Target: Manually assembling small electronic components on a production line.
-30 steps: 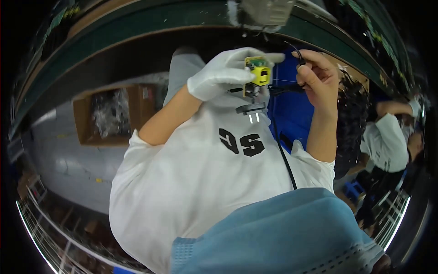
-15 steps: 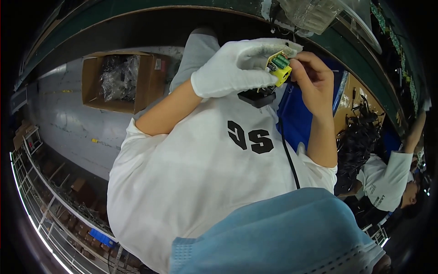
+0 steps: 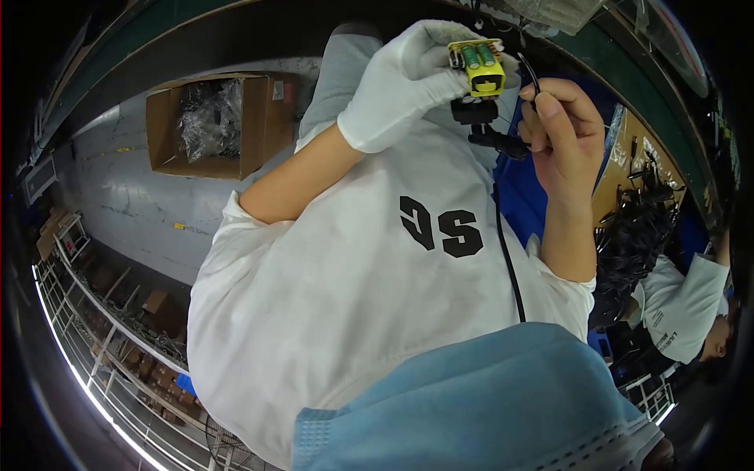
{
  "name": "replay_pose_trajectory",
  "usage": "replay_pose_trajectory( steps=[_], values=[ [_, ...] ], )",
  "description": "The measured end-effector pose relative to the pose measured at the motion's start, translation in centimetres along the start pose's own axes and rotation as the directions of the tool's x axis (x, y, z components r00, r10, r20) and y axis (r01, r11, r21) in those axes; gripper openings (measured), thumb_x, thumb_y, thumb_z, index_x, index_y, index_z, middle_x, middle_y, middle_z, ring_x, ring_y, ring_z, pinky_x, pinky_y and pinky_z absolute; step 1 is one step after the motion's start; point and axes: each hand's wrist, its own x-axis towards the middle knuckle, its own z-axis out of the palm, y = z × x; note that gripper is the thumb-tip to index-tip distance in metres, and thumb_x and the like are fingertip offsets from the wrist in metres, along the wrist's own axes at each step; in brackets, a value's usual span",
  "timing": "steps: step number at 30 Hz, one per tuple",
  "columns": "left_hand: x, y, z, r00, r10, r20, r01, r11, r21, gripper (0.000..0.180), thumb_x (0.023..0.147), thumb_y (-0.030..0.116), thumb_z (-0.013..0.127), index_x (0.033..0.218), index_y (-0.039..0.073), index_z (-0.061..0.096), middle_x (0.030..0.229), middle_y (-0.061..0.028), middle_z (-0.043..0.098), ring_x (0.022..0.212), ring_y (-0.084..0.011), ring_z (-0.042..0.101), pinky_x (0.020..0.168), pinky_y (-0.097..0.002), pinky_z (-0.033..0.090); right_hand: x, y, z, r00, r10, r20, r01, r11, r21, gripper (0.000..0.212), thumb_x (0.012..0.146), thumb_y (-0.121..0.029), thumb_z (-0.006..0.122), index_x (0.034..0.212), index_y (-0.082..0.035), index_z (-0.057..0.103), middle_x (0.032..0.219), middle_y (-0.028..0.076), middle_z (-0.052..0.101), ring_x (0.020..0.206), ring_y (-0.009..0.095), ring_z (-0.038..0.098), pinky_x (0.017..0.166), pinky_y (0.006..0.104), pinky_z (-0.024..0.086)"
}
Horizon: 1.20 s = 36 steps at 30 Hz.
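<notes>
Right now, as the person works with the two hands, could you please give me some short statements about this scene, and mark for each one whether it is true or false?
1. The left hand wears a white glove. True.
2. The right hand wears a glove too. False: it is bare.
3. The left hand holds a circuit board with a yellow part and green cylinders. True.
4. The wire pinched in the right hand is red. False: it is black.
5. The cardboard box is on the person's right side. False: it is on the left, with clear plastic inside.
6. The mask at the lower edge is light blue. True.
</notes>
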Motion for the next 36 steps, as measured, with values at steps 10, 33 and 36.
replay_pose_trajectory(
  steps=[10, 33, 36],
  values=[
    [0.7, 0.0, 1.2, 0.999, -0.013, -0.045, 0.01, 0.998, -0.059, 0.044, 0.082, 0.005, 0.072, 0.12, 0.002, 0.049, 0.114, -0.0109, 0.058, 0.098, -0.0186, 0.06, 0.086, -0.0284, 0.051, 0.5, 0.6, -0.6, 0.997, 0.061, 0.045, -0.067, 0.984, 0.166, 0.017, 0.09, -0.005, 0.061, 0.104, 0.003, 0.066, 0.095, 0.01, 0.071, 0.054, 0.005, 0.043, 0.048, 0.0149, 0.035],
    [0.4, -0.4, -0.4, 0.996, -0.005, 0.085, 0.012, 0.996, -0.086, 0.047, 0.086, 0.003, 0.068, 0.125, 0.001, 0.043, 0.122, -0.0148, 0.056, 0.109, -0.0228, 0.059, 0.094, -0.0331, 0.05, 0.4, -0.2, -0.5, 0.982, 0.145, 0.123, -0.174, 0.945, 0.278, 0.017, 0.091, -0.006, 0.059, 0.102, 0.005, 0.065, 0.083, 0.008, 0.068, 0.052, 0.005, 0.038, 0.046, 0.0157, 0.032],
    [0.4, -0.8, -0.6, 0.994, 0.035, 0.107, -0.021, 0.992, -0.126, 0.047, 0.086, 0.003, 0.067, 0.125, 0.0, 0.042, 0.124, -0.0164, 0.055, 0.11, -0.0244, 0.059, 0.094, -0.0339, 0.05, 0.6, -0.4, -0.6, 0.963, 0.185, 0.196, -0.247, 0.897, 0.365, 0.017, 0.091, -0.007, 0.058, 0.101, 0.005, 0.065, 0.075, 0.005, 0.063, 0.052, 0.004, 0.038, 0.046, 0.0159, 0.031]
  ],
)
